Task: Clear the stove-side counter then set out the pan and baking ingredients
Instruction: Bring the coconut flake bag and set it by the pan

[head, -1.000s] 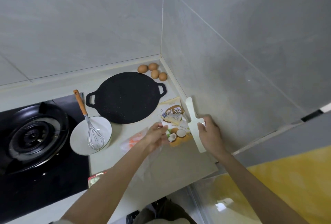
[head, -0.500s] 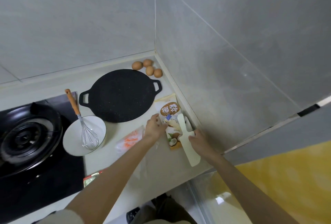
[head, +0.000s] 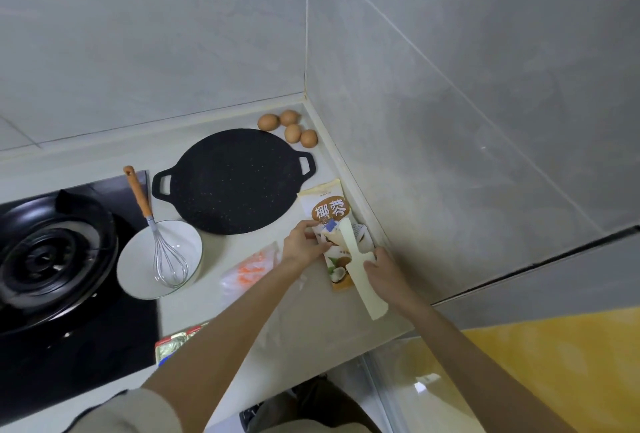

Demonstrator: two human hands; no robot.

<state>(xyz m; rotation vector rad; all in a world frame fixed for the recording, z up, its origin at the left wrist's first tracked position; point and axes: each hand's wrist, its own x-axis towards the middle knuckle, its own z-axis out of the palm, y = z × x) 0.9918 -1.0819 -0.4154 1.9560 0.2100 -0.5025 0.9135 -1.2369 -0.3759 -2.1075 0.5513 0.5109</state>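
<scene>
A flat black pan with two loop handles lies on the pale counter beside the stove. Several brown eggs sit in the wall corner behind it. A coconut packet lies flat against the right wall. My left hand pinches the packet's left edge. My right hand holds a cream plastic spatula across the packet's lower half. A white bowl with an orange-handled whisk stands at the stove's edge.
The black gas hob fills the left. A clear bag with orange contents lies under my left forearm. A foil-wrapped block sits at the counter's front. The counter ends at a glass panel on the right.
The spatula, held up off the counter before, has come down across the packet in my right hand. My left hand has shifted to the packet's left edge.
</scene>
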